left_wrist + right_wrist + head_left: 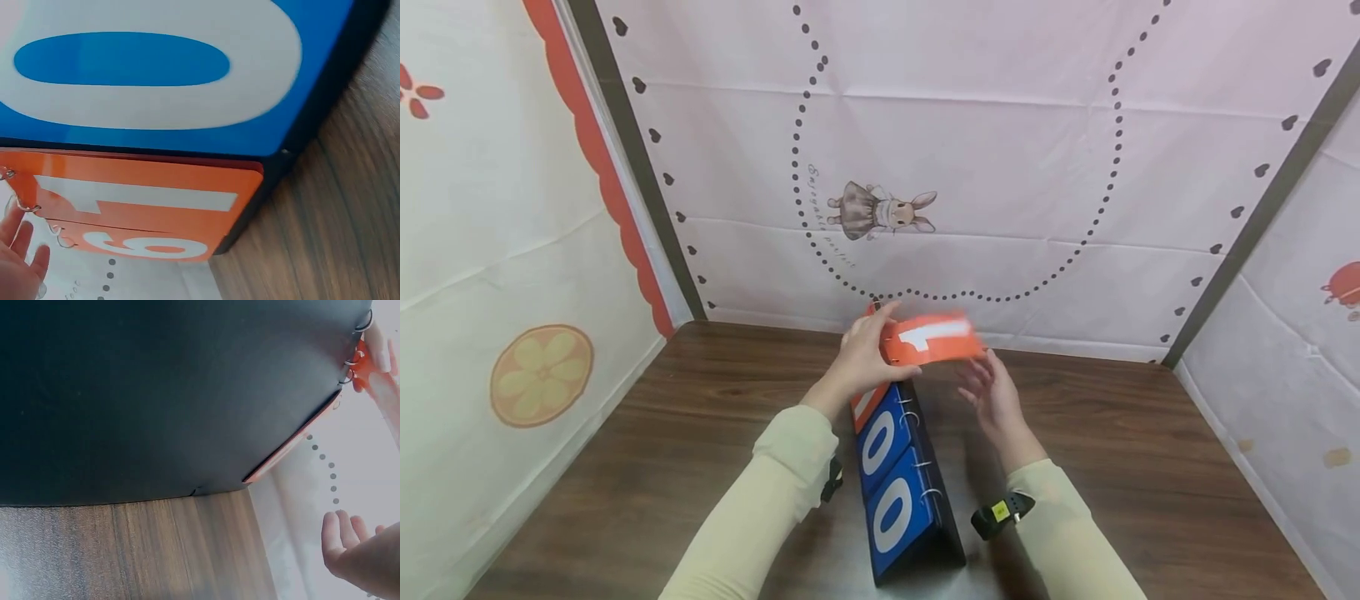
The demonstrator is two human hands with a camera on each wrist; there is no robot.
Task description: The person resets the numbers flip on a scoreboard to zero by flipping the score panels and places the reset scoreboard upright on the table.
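Observation:
A tent-shaped flip scoreboard [895, 496] stands on the table, with blue 0 cards on its near half and orange cards towards the back. One orange number card [934, 337], showing a white 1, is lifted off the ring side and looks blurred. My left hand [865, 354] holds it near its ringed edge, between thumb and fingers. By the card's other end is my right hand [996, 400], fingers loosely bent and holding nothing; whether a fingertip touches the card I cannot tell. More orange cards [144, 194], a 1 and a partly seen digit, hang in the left wrist view.
Under the scoreboard lies a dark wooden table [1112, 450]. A pale printed cloth [1000, 183] with a rabbit drawing rises behind it, and side cloths flank the table. The board's black back panel [156, 406] fills much of the right wrist view.

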